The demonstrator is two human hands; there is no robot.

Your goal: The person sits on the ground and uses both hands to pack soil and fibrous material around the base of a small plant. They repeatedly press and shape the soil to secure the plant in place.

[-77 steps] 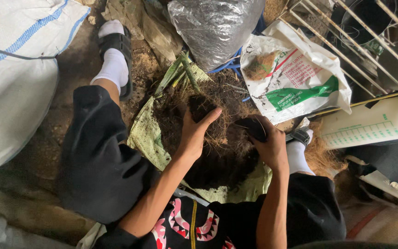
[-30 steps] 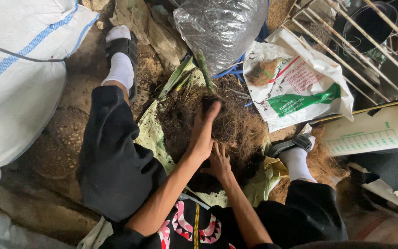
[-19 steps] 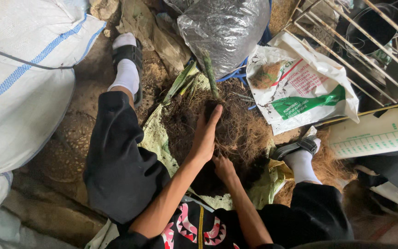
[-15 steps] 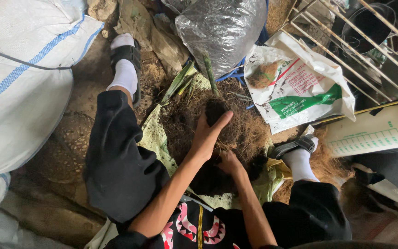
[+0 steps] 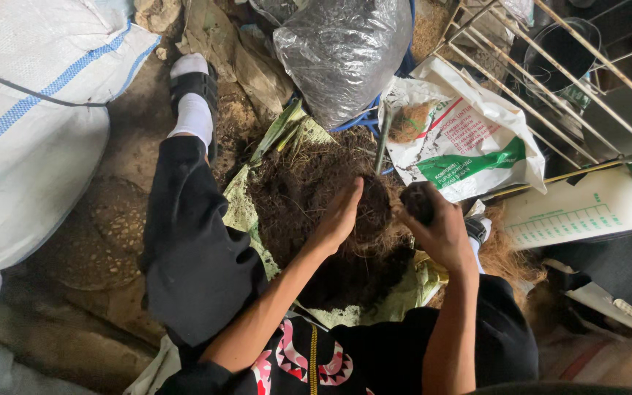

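Head view looks straight down on a person crouched over a heap of dark fibrous soil (image 5: pixel 309 190) piled on a green sheet (image 5: pixel 239 208) between their knees. Their left hand (image 5: pixel 341 216) lies flat on the heap with fingers stretched out and close together, pressing the top of the pile and gripping nothing. Their right hand (image 5: pixel 440 230) is raised just beside the heap, fingers curled round a dark clump of soil (image 5: pixel 418 201); the grasp looks firm, though the clump is partly hidden by the fingers. Just behind the heap stands a grey plastic bag (image 5: pixel 341 51), crinkled and full. To the right of it lies a white sack with green and red print (image 5: pixel 469 143), its mouth open towards the pile. A large white sack with a blue stripe (image 5: pixel 31 110) fills the left side. The person's left foot, in a white sock and black sandal (image 5: pixel 193 95), rests on the dirt floor beyond the knee
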